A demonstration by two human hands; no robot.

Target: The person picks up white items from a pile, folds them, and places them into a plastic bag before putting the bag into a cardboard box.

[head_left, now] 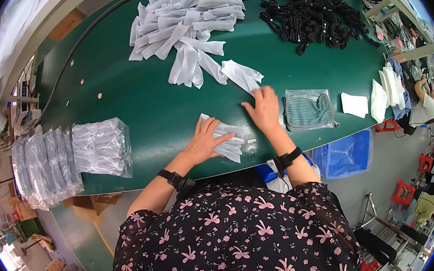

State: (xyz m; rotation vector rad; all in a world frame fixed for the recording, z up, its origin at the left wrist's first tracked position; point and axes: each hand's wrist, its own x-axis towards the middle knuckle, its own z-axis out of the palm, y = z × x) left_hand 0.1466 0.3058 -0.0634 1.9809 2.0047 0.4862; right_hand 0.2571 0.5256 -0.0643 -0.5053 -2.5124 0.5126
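Observation:
My left hand (207, 142) lies with fingers spread over a small row of long, narrow frosted white packets (232, 150) near the table's front edge. Beyond it, my right hand (265, 109) reaches to the near end of a single frosted white packet (241, 75); its fingertips touch or overlap that end, and the thumb stands apart. A large heap of the same packets (192, 15) spreads over the far left part of the table, with a few loose ones at its near side. What the packets contain cannot be made out.
The green table (162, 104) carries bundled black cables (317, 19) at the far right, a clear bag with striped cloth (309, 110), white sheets (354, 105), and filled clear bags (102, 145) at the left. A blue bin (343, 153) stands past the right edge. Other people sit farther right.

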